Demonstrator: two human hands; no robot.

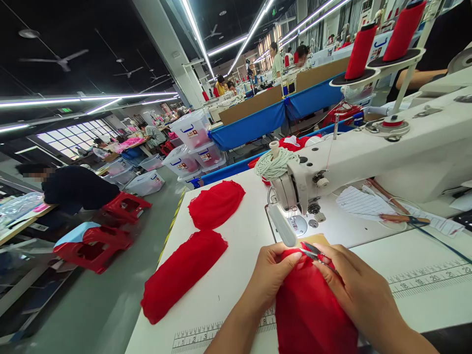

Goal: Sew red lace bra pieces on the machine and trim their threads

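Note:
Between my hands hangs a piece of red fabric [313, 309], running down over the table's front edge. My left hand [275, 268] pinches its upper edge between thumb and fingers. In my right hand [354, 280] is a small pair of thread snips [313, 251], the metal blades pointing left at the fabric edge near my left thumb. Just beyond my hands stands a white sewing machine [368, 152], its small lamp [283, 228] lighting the spot. To the left on the white table lie a rounded red fabric piece [216, 204] and a longer one [184, 275].
Red thread cones [361, 51] stand on a rack behind the machine. Papers [363, 201] and a wooden-handled tool [403, 218] lie at right. A ruler strip [199, 339] marks the table's front. Left are red stools [92, 246], a seated person [77, 187] and plastic bins [191, 128].

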